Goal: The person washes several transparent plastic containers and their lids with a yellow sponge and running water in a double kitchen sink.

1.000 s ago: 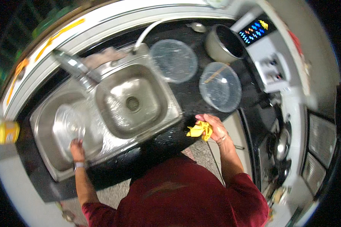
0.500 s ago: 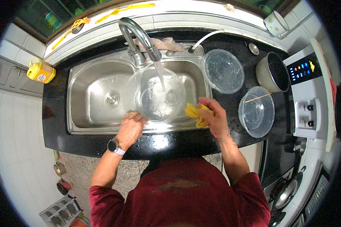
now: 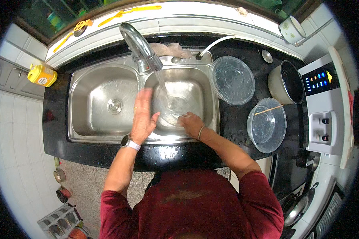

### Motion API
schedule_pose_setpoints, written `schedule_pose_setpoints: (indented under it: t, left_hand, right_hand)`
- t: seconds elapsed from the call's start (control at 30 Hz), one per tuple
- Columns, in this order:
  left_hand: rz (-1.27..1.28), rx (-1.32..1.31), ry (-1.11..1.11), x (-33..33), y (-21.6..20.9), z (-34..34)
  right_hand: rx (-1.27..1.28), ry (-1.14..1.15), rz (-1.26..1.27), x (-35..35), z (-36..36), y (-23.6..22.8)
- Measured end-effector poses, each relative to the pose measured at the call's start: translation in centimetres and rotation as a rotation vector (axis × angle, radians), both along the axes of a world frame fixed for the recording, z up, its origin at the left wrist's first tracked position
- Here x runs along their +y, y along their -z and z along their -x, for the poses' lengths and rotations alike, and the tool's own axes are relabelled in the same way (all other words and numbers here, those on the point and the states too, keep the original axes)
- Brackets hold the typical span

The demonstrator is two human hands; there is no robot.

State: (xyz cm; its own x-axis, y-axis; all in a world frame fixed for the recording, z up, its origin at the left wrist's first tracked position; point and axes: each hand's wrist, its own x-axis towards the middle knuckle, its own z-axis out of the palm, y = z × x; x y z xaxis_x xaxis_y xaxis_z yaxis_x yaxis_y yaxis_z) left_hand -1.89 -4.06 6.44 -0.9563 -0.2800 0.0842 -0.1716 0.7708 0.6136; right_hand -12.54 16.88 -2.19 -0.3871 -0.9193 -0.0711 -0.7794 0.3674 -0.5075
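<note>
Partly hidden: clear lid [image 3: 175, 105] behind both hands.

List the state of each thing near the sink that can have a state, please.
Chrome tap: running, water falling into the right basin.
Clear plastic bowl: under the stream, left hand and right hand on it.
Left steel basin: holds no dishes.
Round clear container: open, on the black counter.
Dark pot: uncovered.

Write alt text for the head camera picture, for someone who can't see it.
A person holds a clear bowl under running tap water in the sink, left hand and right hand on it. Two clear lids lie on the black counter.
</note>
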Motion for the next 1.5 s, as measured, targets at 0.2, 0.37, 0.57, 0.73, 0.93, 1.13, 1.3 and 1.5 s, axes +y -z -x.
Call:
schedule_pose_setpoints:
  t: [0.2,0.37,0.57,0.73,0.93,1.13,1.3,1.5]
  left_hand:
    - [-1.441,-0.230,-0.605,5.6,3.6,0.0]
    - [-1.579,-0.071,-0.459,1.8,7.0,0.6]
    - [-1.579,0.096,-0.630,0.5,5.3,1.9]
    - [-1.507,0.084,-0.617,3.8,7.4,3.1]
    - [-1.497,-0.054,-0.556,0.8,3.3,3.2]
    - [-1.437,-0.058,-0.484,2.4,7.5,3.2]
    - [-1.556,0.033,-0.534,0.1,3.1,3.1]
    - [-1.456,0.121,-0.570,3.4,7.3,3.2]
  right_hand:
    - [0.043,0.098,0.239,-3.1,-3.8,-3.0]
    - [0.156,-0.139,0.374,-3.1,-0.6,1.2]
    - [0.109,-0.187,0.182,-2.8,4.1,2.3]
    - [0.069,-0.100,0.183,-3.9,-0.9,1.2]
    - [0.153,-0.069,0.085,-1.6,4.5,2.5]
    - [-0.027,0.071,0.347,-2.8,-1.3,4.3]
    - [0.207,-0.021,0.326,-1.7,4.4,5.3]
    - [-0.036,-0.012,0.133,-2.9,-1.5,2.1]
